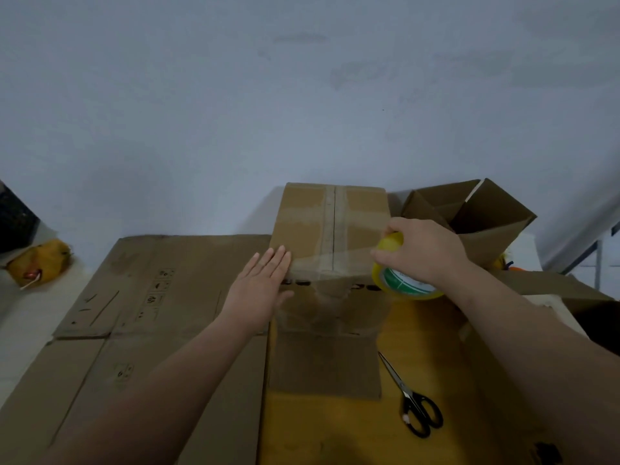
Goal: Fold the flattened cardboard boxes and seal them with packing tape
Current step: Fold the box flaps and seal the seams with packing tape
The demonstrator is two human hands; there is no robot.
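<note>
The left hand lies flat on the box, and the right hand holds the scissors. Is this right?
Not quite: in the head view the right hand holds the tape roll; the scissors lie on the table. The left hand does lie flat on the box.

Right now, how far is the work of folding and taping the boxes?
Done: the middle box is folded, its centre seam taped. In hand: the left hand presses flat on it while the right hand holds the tape roll, a strip stretched across. Left: cutting the strip with the scissors, the open box behind and the flat cardboard.
</note>
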